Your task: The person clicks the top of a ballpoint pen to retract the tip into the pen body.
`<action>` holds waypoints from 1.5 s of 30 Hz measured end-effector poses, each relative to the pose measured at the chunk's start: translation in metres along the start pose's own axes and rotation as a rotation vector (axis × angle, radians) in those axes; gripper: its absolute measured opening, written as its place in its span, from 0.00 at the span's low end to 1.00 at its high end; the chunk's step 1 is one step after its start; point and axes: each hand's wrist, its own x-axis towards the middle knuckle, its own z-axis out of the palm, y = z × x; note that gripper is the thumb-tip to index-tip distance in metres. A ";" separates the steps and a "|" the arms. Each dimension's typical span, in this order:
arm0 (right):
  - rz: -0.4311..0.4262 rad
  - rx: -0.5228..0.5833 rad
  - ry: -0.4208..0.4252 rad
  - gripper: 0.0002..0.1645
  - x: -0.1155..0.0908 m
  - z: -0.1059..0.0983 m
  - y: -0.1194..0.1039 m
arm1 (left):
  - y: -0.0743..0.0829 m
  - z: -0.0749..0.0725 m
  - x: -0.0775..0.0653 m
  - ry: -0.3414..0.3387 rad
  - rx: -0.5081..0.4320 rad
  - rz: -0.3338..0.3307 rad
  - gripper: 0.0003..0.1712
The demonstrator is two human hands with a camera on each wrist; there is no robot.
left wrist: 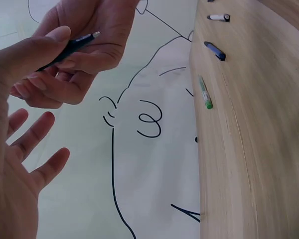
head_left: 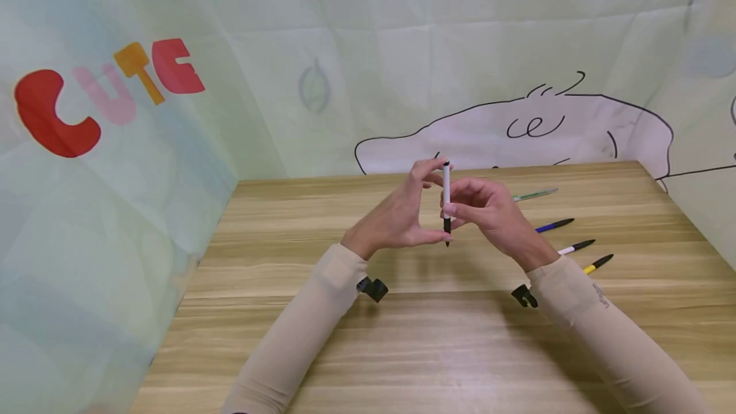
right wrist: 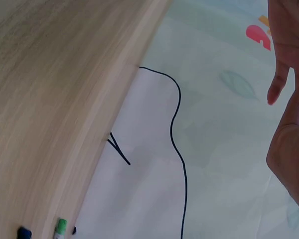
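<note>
A ballpoint pen (head_left: 446, 187) with a white barrel and black ends stands upright above the table, writing tip down. My left hand (head_left: 399, 213) spans it, forefinger at the top end and thumb near the lower end. Its other fingers spread apart in the left wrist view. Thumb and fingers of my right hand (head_left: 489, 213) pinch the barrel below its middle. In the left wrist view the pen (left wrist: 74, 46) looks dark, with its metal tip showing past the left thumb. Only a dark bit of it shows at the right wrist view's edge.
Right of the hands lie a green-and-clear pen (head_left: 536, 195), a blue pen (head_left: 554, 225), a white pen (head_left: 577, 247) and a yellow pen (head_left: 599, 264), partly covered by the right arm. A printed cloth backdrop (head_left: 276, 114) rises behind the wooden table (head_left: 276, 235).
</note>
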 end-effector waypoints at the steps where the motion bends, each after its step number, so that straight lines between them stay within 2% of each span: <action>1: 0.008 -0.009 -0.002 0.08 0.000 0.000 0.000 | 0.000 0.000 0.000 -0.005 -0.005 -0.012 0.71; 9: 0.080 -0.081 -0.016 0.14 -0.002 -0.001 0.000 | 0.003 -0.002 -0.003 -0.035 -0.018 -0.063 0.68; 19: 0.126 -0.081 0.006 0.12 -0.002 0.000 -0.004 | 0.002 -0.004 -0.006 -0.017 -0.005 -0.074 0.67; 34: 0.122 -0.096 0.002 0.12 -0.002 -0.002 -0.003 | 0.000 -0.006 -0.009 -0.009 0.003 -0.079 0.65; 41: 0.107 -0.164 -0.017 0.11 -0.003 -0.005 -0.001 | -0.002 -0.011 -0.013 0.001 0.009 -0.064 0.60; 45: 0.068 -0.208 -0.041 0.10 -0.004 -0.007 0.002 | -0.003 -0.014 -0.018 0.008 -0.004 -0.090 0.60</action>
